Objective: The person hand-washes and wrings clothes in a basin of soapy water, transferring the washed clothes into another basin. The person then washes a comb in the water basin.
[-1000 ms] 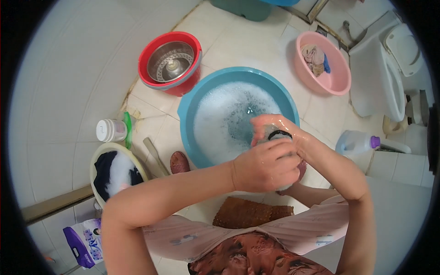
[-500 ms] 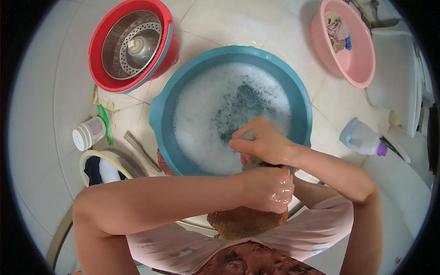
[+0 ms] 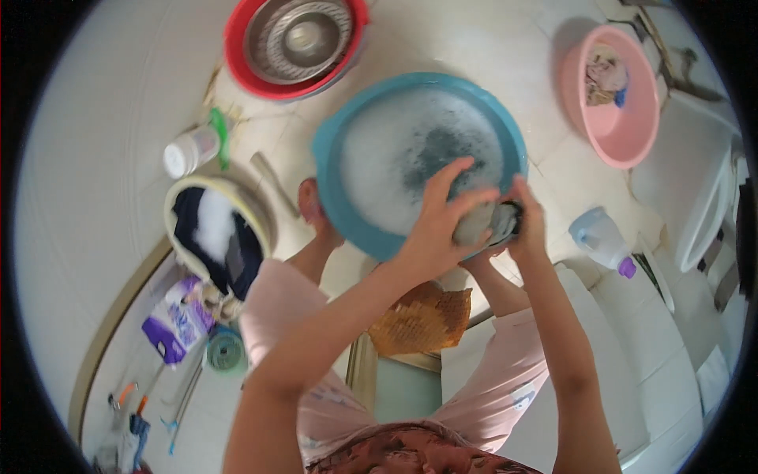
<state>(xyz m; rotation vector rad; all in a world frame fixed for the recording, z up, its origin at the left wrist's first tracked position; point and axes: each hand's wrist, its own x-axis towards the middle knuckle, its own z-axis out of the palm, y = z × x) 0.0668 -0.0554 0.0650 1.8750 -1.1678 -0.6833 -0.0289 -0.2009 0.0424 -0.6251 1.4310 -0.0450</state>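
While foam is covering the teal wash basin (image 3: 335, 170), the left hand (image 3: 438, 217) and right hand (image 3: 527, 217) are clamping a dark wet garment (image 3: 493, 223) between them.

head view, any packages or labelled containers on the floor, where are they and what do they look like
Purple and white soft pack: lower left on the floor, below the cream basin of dark laundry; flat, rectangular.
White jar: left of the teal basin, lying on its side; its label is too blurred to make out.
Pale blue jug with purple cap: right of the hands; rounded.
No signs or screens.
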